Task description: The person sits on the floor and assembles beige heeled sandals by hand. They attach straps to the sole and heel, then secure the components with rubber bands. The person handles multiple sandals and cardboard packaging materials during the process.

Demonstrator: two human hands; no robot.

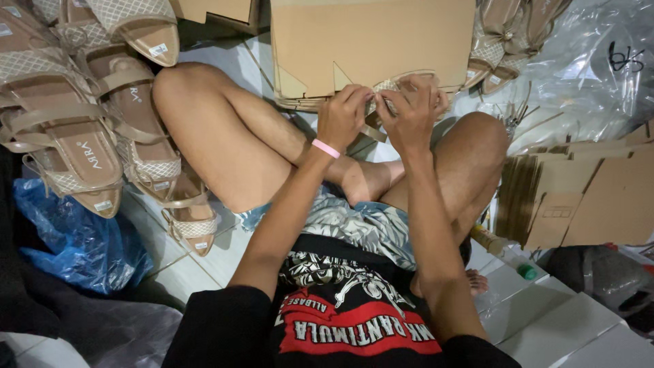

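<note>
1. Beige sandal point(381, 92) sits up between both hands, just over the crossed legs and right against the stack of flat cardboard point(371, 41) ahead of me.
2. My left hand point(344, 116), pink band at the wrist, has its grip curled tight round the sandal's near strap, fingers folded in.
3. My right hand point(412, 112) pinches the same sandal from the other side, grip narrow and clamped, knuckles nearly touching the left's.
4. Off to my left, a row of matching sandals point(88, 129) lies on the tiled floor point(194, 272), toes pointing toward me.
5. Below them, a blue plastic bag point(82, 245) is bunched up.
6. Over on my right, more folded cartons point(579, 197) lean in a pile, clear plastic sheeting point(586, 68) behind them.
</note>
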